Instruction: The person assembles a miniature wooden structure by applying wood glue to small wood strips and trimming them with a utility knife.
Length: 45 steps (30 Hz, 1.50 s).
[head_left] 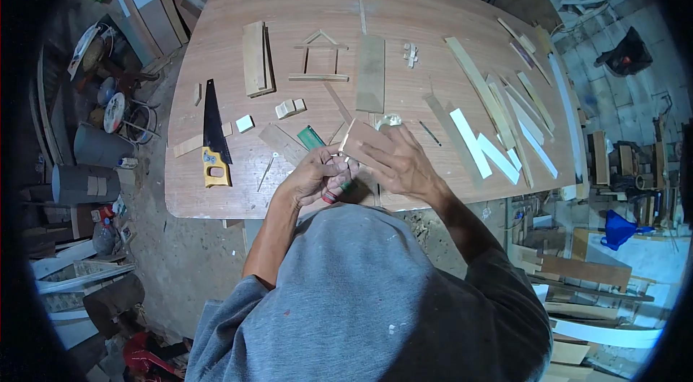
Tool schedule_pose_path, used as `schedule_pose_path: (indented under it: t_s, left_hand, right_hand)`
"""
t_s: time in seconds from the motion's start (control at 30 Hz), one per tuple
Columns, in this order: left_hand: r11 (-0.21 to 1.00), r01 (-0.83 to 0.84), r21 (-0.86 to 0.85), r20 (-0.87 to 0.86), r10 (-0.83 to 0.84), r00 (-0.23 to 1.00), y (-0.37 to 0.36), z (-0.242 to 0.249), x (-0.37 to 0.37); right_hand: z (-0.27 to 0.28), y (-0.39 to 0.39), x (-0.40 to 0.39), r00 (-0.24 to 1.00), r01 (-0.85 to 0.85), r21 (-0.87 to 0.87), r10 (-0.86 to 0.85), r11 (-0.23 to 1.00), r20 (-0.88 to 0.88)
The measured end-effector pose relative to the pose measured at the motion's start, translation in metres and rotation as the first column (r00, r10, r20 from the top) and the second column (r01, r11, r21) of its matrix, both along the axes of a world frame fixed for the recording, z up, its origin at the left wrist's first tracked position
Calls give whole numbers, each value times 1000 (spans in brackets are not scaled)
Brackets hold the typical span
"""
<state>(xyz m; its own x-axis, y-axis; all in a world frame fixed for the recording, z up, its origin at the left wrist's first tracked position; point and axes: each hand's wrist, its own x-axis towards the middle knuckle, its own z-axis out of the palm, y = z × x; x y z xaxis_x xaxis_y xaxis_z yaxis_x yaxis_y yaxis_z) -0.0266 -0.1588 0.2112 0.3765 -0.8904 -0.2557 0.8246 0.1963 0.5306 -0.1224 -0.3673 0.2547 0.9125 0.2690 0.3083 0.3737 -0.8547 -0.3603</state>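
A small flat wooden board [367, 138] is held up over the near edge of the table. My right hand [404, 165] grips it, its fingers spread across the upper face. My left hand [317, 176] is closed at the board's lower left edge, its fingertips pinched together; what they hold is too small to name. Just below the left fingers, a red and green object [332, 196] shows in part. Behind the hands lie a green flat tool [310, 138] and a roll of tape [388, 121].
A handsaw [214, 133] with a yellow handle lies at the left. Thin wood pieces form a small house-shaped frame [319, 77] farther back. A grey-brown board [370, 73], wood blocks [290, 108] and a pencil [430, 134] lie around. Long strips [480, 90] cover the right side.
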Motion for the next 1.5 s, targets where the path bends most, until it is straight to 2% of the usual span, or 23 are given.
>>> schedule_pose_path:
  t_s: [0.1, 0.13, 0.2, 0.23, 0.3, 0.43, 0.5, 0.53, 0.6, 0.7, 0.73, 0.8, 0.83, 0.9, 1.03, 1.1, 1.13, 1.2, 1.23, 1.27, 1.33, 1.47, 1.5]
  left_hand:
    - [993, -59, 104, -10, 61, 998, -3, -3, -5]
    - [999, -21, 48, -5, 21, 1000, -2, -2, -2]
    - [1000, 28, 4, 4, -28, 1000, 1, 0, -1]
    - [999, 0, 33, 22, 0, 1000, -2, 0, 0]
    - [998, -35, 60, 30, 34, 999, -2, -1, -4]
    - [999, -8, 31, 51, 6, 999, -3, 2, 1]
    - [994, -60, 86, 31, 58, 998, -5, 7, -7]
    - [994, -70, 81, 36, 67, 997, -6, 7, -5]
    - [1000, -13, 26, 90, 10, 996, -3, 8, -4]
    - [996, -66, 60, 54, 63, 997, -6, 1, -5]
    - [996, -72, 58, 61, 68, 996, -6, 3, -4]
    - [1000, -17, 19, 101, 15, 995, -3, 7, -5]
    - [1000, -9, 22, 99, 7, 995, -2, 7, -6]
    - [1000, 15, 3, 57, -15, 998, -3, 7, -5]
    - [998, -41, 43, 63, 39, 997, -2, 9, -4]
    - [1000, -16, 18, 74, 15, 997, -3, 4, -4]
    - [1000, 6, 4, 88, -6, 996, -2, 2, -4]
    - [1000, -19, 23, 78, 17, 997, 1, -1, -5]
    - [998, -45, 34, 74, 43, 996, 1, 0, -4]
    - [998, -50, 30, 77, 47, 996, -1, 1, -2]
    - [987, -66, 147, 141, 46, 989, -2, 7, -7]
    - [981, -94, 167, 197, 60, 979, -7, 15, -9]
    - [982, -96, 165, 198, 63, 978, -5, 12, -9]
  right_hand:
    - [-6, -13, 7, 995, 97, 3, -97, 995, 14]
    - [-6, -12, 7, 996, 90, 0, -90, 996, 14]
    - [-8, -3, 3, 994, -71, -95, 79, 993, 79]
    - [-9, -7, 5, 994, -66, -96, 75, 993, 83]
    - [-9, -15, 8, 996, 68, -19, -66, 998, 66]
    - [-3, -8, 6, 996, -62, -20, 63, 998, 59]
    - [-1, -18, 9, 989, 128, -52, -123, 990, 78]
    - [0, -18, 9, 990, 119, -57, -114, 991, 84]
    - [-1, -7, 1, 995, -69, -10, 70, 998, 69]
    - [-3, -10, 3, 998, 45, 18, -45, 999, 46]
    - [-3, -13, 8, 998, 39, 17, -40, 999, 53]
    - [-7, -18, 8, 985, -103, -66, 111, 993, 132]
    - [-9, -29, 9, 986, -95, -63, 103, 993, 130]
    - [-4, -54, 21, 944, 297, 84, -306, 951, 123]
    - [5, -31, 7, 955, 156, 71, -169, 985, 243]
    - [-3, -13, 4, 989, -48, 13, 45, 999, 139]
    - [-11, -18, 9, 990, -47, 15, 44, 999, 137]
    - [-21, -30, 25, 980, 161, 55, -154, 985, -126]
    - [-17, -38, 25, 935, 252, -35, -234, 967, 267]
    - [-15, -42, 24, 935, 248, -38, -229, 968, 270]
    - [9, -34, 17, 936, 249, 203, -289, 947, 200]
    - [5, -9, 9, 976, 166, 80, -175, 983, 126]
    - [-3, -2, 8, 986, 99, -12, -97, 995, 133]
